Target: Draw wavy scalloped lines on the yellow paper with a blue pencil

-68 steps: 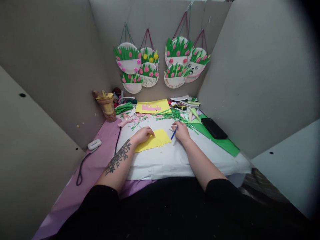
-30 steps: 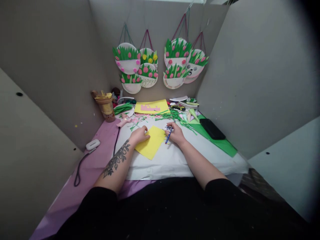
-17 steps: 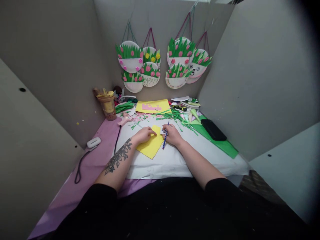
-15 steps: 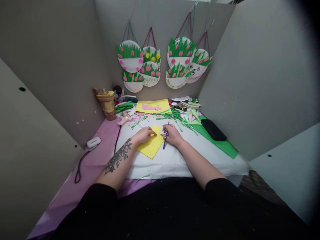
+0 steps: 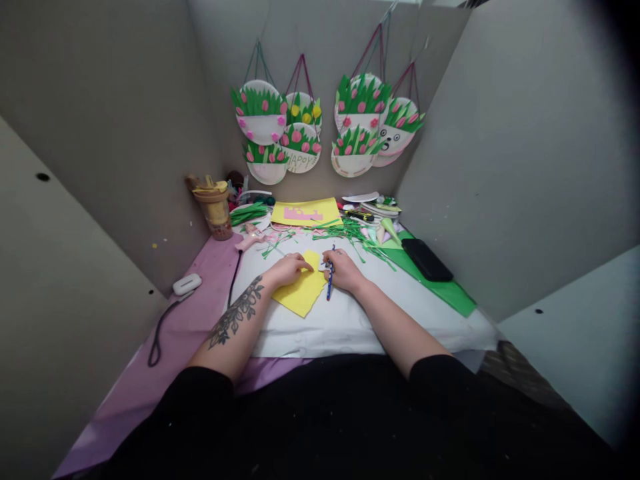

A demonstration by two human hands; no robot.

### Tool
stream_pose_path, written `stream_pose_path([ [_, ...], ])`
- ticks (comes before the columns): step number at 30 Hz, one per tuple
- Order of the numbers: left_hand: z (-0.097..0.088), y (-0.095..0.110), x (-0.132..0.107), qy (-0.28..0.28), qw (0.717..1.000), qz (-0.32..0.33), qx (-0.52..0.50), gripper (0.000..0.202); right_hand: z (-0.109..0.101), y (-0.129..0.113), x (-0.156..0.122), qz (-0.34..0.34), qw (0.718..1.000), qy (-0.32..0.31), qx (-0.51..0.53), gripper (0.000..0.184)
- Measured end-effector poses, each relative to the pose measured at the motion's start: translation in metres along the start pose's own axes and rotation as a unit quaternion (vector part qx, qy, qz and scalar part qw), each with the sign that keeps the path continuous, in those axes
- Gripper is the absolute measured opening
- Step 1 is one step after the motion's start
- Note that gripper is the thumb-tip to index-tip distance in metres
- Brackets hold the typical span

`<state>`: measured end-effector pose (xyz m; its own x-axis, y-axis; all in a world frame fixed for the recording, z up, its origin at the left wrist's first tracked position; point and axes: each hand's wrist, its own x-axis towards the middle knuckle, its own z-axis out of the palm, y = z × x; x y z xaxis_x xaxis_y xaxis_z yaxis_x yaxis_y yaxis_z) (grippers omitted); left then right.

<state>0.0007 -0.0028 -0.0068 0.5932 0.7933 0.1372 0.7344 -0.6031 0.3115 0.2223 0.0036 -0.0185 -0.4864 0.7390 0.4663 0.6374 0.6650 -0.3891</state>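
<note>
A sheet of yellow paper [image 5: 303, 298] with a ragged right edge lies at an angle on the white-covered table. My left hand [image 5: 289, 269] is on its left part, fingers bent and pressed together, holding the sheet at the surface. Over the paper's right edge, my right hand [image 5: 344, 270] is closed around a blue patterned pencil [image 5: 329, 285], which slants across the fingers. A small white piece [image 5: 322, 264] shows by the right fingertips; whether they pinch it or only touch it, I cannot tell.
Behind the hands lie green paper strips [image 5: 350, 230], a pink glue gun [image 5: 250, 240] and a yellow sheet with a pink cutout [image 5: 304, 213]. A black phone-like slab [image 5: 427, 259] rests right, a white case [image 5: 187, 285] left. Paper-plate flower baskets [image 5: 263, 129] hang on the back wall.
My right hand has shifted very slightly left, and the pencil has turned a little more upright. My left hand and the yellow paper are nearly still.
</note>
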Motion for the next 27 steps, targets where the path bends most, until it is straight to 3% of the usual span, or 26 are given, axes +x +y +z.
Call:
stream_pose_path([
  [27,0.0023,-0.0027,0.0007,0.004,1.0,-0.001,-0.013,0.048,0.0023,-0.0013,0.0015,-0.009,0.999,-0.001,0.031,0.029],
])
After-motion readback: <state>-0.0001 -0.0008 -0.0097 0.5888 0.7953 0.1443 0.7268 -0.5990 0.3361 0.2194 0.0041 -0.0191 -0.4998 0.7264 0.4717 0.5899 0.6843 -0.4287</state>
